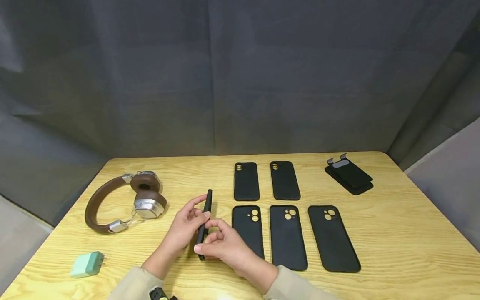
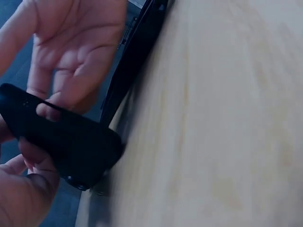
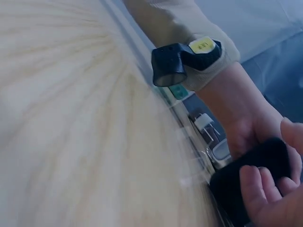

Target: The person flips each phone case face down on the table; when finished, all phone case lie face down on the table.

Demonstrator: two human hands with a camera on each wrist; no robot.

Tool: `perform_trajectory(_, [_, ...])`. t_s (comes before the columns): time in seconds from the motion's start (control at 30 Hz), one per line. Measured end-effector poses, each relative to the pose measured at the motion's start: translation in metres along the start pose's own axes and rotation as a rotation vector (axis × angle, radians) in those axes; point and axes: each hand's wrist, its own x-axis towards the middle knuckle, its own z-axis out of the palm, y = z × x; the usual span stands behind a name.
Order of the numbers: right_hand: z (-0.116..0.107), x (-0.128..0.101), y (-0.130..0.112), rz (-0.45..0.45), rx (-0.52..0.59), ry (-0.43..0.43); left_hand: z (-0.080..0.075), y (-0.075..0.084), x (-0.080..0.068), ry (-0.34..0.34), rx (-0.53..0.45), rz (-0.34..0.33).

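A black phone case (image 1: 207, 204) stands on its long edge, seen nearly edge-on in the head view, between my two hands. Its broad dark face shows in the left wrist view, where the phone case (image 2: 61, 135) is tilted. My left hand (image 1: 186, 227) grips its far part between thumb and fingers. Lower down, at the near end, my right hand (image 1: 228, 246) holds it with thumb and curled fingers. In the right wrist view, fingertips of the right hand (image 3: 272, 201) lie against the case, with the left hand (image 3: 255, 123) behind it.
Right of my hands lie several black phone cases, including one at the back (image 1: 246, 182) and one in front (image 1: 288, 239). Brown headphones (image 1: 103, 196) and a mint plug charger (image 1: 86, 264) are on the left. Black flat pieces with grey tabs (image 1: 350, 175) lie at the back right.
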Motion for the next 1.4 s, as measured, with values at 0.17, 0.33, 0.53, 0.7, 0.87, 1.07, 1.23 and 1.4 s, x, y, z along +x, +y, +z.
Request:
perform_trajectory(0.17, [0.006, 0.003, 0.002, -0.067, -0.004, 0.037, 0.003, -0.001, -0.001, 0.018, -0.048, -0.006])
perform_trajectory(0.33, [0.008, 0.005, 0.002, -0.079, 0.011, 0.050, 0.005, -0.001, -0.003, 0.035, -0.091, -0.020])
perform_trajectory(0.53, [0.008, 0.003, 0.001, -0.075, 0.007, 0.063, 0.005, -0.003, -0.009, 0.025, -0.167, -0.075])
perform_trajectory(0.7, [0.007, 0.001, -0.003, -0.106, 0.024, 0.074, 0.003, -0.009, -0.009, 0.058, -0.190, -0.093])
perform_trajectory(0.87, [0.006, 0.000, -0.008, -0.137, 0.048, 0.091, -0.001, -0.013, -0.009, 0.063, -0.138, -0.125])
perform_trajectory(1.07, [0.002, 0.000, -0.007, -0.156, 0.101, 0.081, 0.000, -0.015, -0.011, -0.015, -0.133, -0.131])
perform_trajectory(1.23, [0.000, -0.001, -0.006, -0.153, 0.110, 0.077, 0.001, -0.017, -0.011, -0.035, -0.163, -0.133])
perform_trajectory(1.4, [-0.003, -0.003, -0.005, -0.152, 0.106, 0.075, 0.003, -0.018, -0.011, -0.028, -0.177, -0.125])
